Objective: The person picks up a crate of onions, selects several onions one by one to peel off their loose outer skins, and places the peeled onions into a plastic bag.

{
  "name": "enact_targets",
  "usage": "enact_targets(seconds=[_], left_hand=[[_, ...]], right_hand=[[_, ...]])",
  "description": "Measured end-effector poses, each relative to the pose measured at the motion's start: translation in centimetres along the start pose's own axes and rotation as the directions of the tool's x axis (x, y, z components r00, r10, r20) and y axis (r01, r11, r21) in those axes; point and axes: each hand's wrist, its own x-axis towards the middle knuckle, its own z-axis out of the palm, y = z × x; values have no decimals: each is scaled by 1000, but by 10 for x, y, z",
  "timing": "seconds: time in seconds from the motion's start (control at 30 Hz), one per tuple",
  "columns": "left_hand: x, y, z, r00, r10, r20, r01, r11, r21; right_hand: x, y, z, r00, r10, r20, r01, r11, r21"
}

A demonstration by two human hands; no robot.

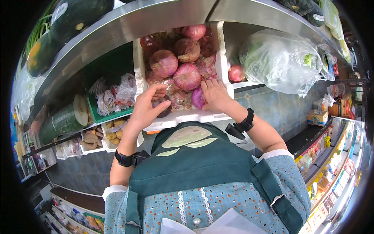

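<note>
A white foam box [139,63] with a stained rim stands before me, holding several red onions [187,76] on loose dry skins [178,98]. My right hand [216,96] is at the box's near right corner, its fingers and thumb around the right side of a bright purple onion [198,98]. At the near left corner, my left hand [149,106] has its thumb spread from its curled fingers. Just beneath that thumb sits a dark onion [162,107], partly hidden; no firm hold on it shows.
Left of the box is a green crate [112,117] with mesh netting [105,102]; a cut winter melon [62,122] lies beyond. On the right are a loose onion [236,73] and a plastic bag of greens [280,61]. A metal shelf edge [163,17] runs above the box.
</note>
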Motion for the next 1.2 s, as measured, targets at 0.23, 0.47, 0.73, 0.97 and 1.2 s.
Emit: enact_targets(seconds=[0.23, 0.47, 0.73, 0.97, 1.2], left_hand=[[-8, -24, -11, 993, -59, 103, 70, 992, -106], [-12, -20, -36, 985, 23, 170, 17, 972, -233], [0, 3, -72, 956, 242, -169, -290, 876, -386], [-27, -21, -108, 919, 9, -393, -182, 896, -406], [-60, -57, -137, 930, -187, -318, -210, 440, -873]], right_hand=[[-8, -12, 0, 990, 60, -127, -60, 998, 9], [-11, -42, -81, 969, 180, -168, -29, 760, 650], [79, -121, -99, 987, 21, 162, -133, -473, 871], [121, -165, -74, 940, -173, 293, -338, -361, 869], [131, -187, -70, 996, -47, 79, -79, -7, 997]])
